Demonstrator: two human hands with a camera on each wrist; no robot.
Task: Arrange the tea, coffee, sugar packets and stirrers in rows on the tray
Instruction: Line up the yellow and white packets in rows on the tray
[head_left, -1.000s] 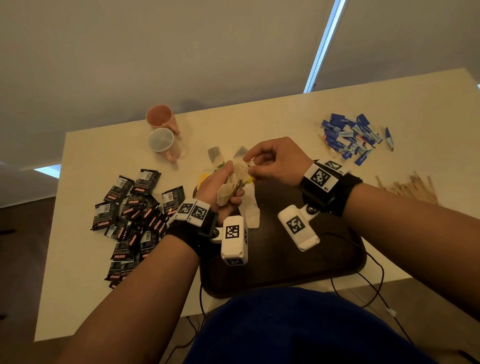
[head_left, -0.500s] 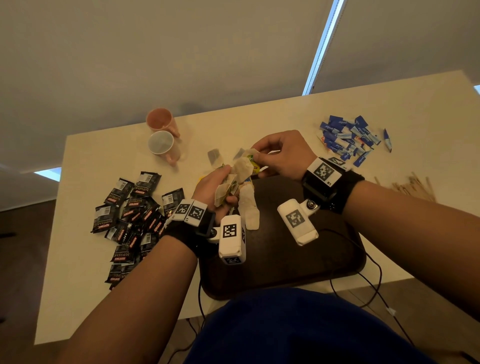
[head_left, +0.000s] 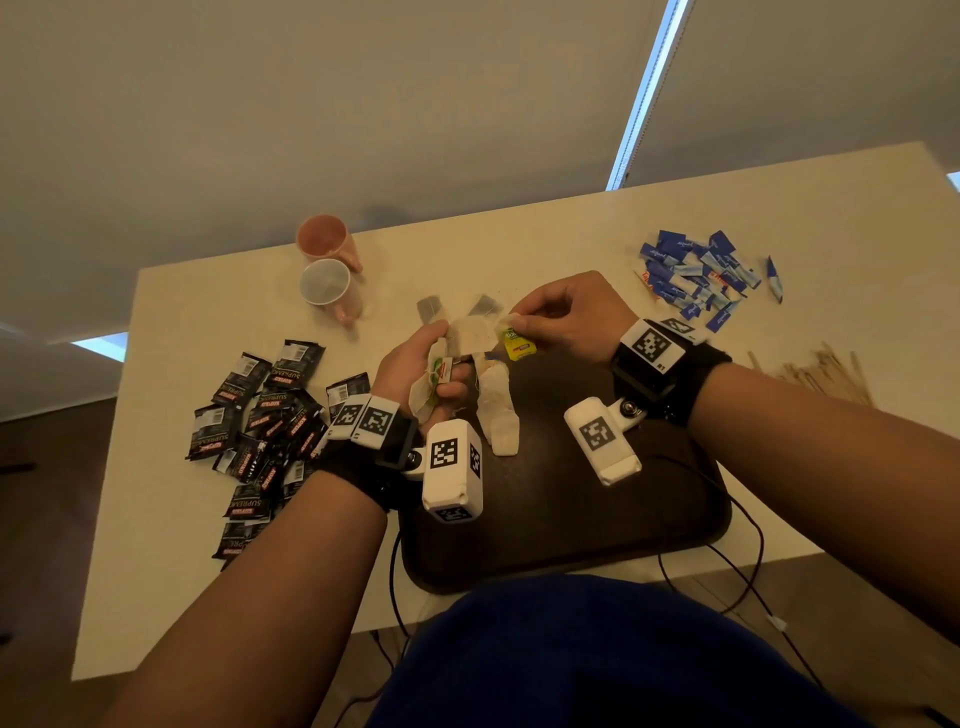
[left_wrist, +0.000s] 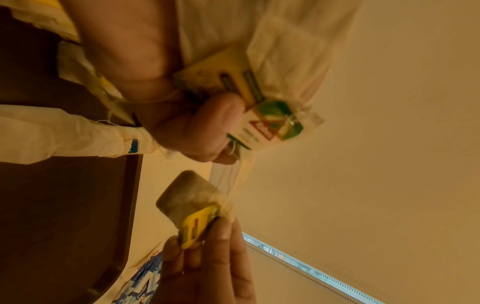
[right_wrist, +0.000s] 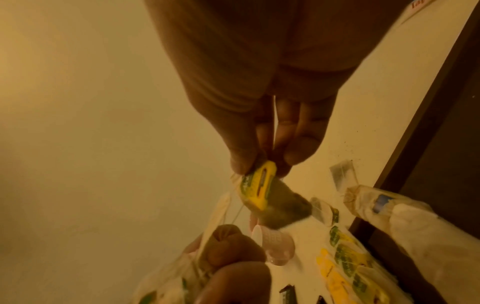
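My left hand (head_left: 434, 371) grips a bunch of white tea bags (head_left: 470, 335) with green and red tags (left_wrist: 270, 121) above the far left corner of the dark brown tray (head_left: 571, 509). My right hand (head_left: 563, 317) pinches one tea bag (right_wrist: 283, 207) by its yellow tag (head_left: 517, 343), just right of the bunch; the same tag (left_wrist: 198, 228) shows in the left wrist view. A row of white tea bags (head_left: 501, 415) lies on the tray by the left hand. Black coffee packets (head_left: 260, 415) are heaped at left, blue sugar packets (head_left: 696, 278) at far right, wooden stirrers (head_left: 815, 371) at right.
Two pink mugs (head_left: 327, 270) lie on their sides at the back left of the cream table (head_left: 519, 228). Two loose tea bags (head_left: 428, 309) lie on the table beyond the hands. Cables (head_left: 748, 566) hang off the near table edge.
Both hands have lifted slightly away from me. My right hand has drawn one yellow-tagged tea bag out of the bunch to the right; the left hand keeps its grip.
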